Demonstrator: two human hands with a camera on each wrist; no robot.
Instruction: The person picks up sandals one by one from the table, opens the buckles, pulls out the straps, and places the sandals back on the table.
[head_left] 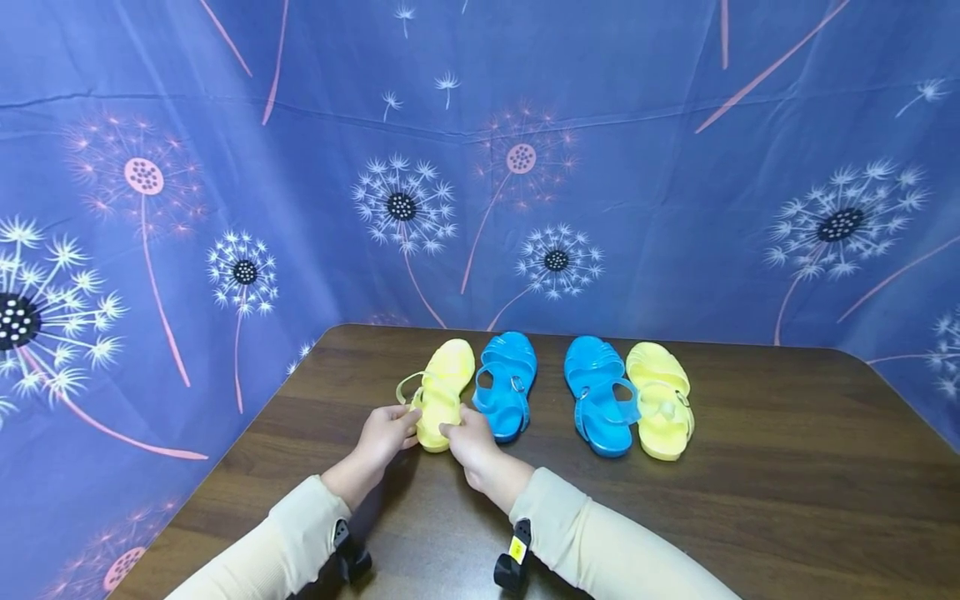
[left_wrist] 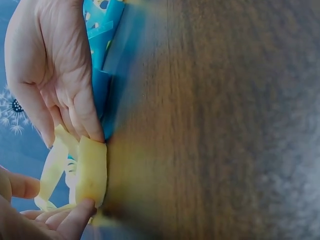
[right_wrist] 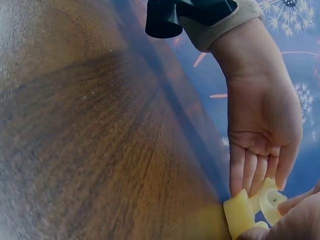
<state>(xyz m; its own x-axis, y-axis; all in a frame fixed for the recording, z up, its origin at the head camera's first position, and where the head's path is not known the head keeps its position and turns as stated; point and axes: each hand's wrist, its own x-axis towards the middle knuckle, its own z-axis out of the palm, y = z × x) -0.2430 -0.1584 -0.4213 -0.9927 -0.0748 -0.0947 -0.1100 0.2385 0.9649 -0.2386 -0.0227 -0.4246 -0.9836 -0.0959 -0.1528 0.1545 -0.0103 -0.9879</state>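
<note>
A yellow sandal (head_left: 448, 372) lies toe-away on the table, left of the others, its ankle strap sticking out leftward. My left hand (head_left: 384, 437) pinches the left edge of its heel, and my right hand (head_left: 476, 446) holds the right edge. In the left wrist view, the right hand's fingers (left_wrist: 89, 117) touch the side of the heel (left_wrist: 91, 172). Seen from the right wrist, the left hand (right_wrist: 265, 112) meets the heel with its fingertips. A blue sandal (head_left: 512, 354) stands just right of the held one, close to my right hand.
Further right, a second blue sandal (head_left: 597, 367) and a second yellow sandal (head_left: 656, 362) stand side by side, touching. All rest on a brown wooden table (head_left: 787, 467). A blue dandelion-print cloth (head_left: 645, 150) hangs behind and to the left of it.
</note>
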